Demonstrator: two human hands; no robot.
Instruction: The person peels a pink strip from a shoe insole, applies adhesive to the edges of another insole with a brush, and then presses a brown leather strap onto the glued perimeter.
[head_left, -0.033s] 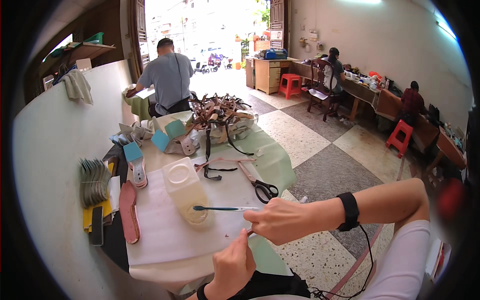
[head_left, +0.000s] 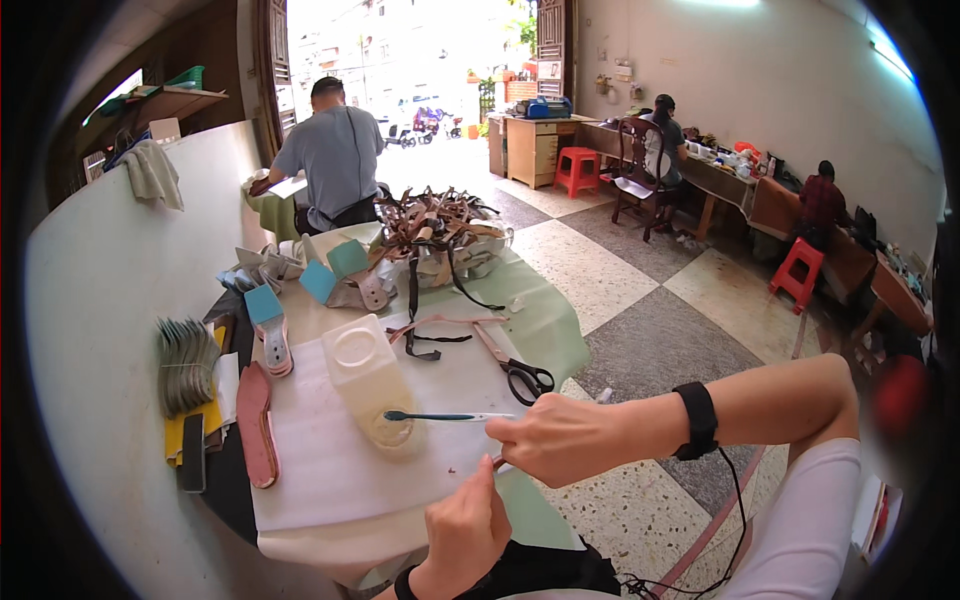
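Observation:
My right hand (head_left: 565,440) is closed in a fist above the table's near right edge. Just below and left of it, my left hand (head_left: 465,530) pinches with thumb and forefinger. A bit of a narrow brown strip (head_left: 501,463) shows between the two hands; the rest is hidden by fingers. A toothbrush (head_left: 450,416) with a dark blue-green head lies over a translucent, yellowish plastic container (head_left: 370,370). Its pale handle ends beside my right fist; whether they touch I cannot tell. Black-handled scissors (head_left: 525,375) lie beyond that hand, beside pinkish and black straps (head_left: 425,353).
Pink soles (head_left: 257,425), grey stacked pieces (head_left: 188,365) and shoe parts with blue-green pads (head_left: 268,310) line the table's left side. A heap of brown straps (head_left: 435,225) stands at the back. A co-worker (head_left: 335,155) sits beyond; others work along the right wall, near red stools (head_left: 797,272).

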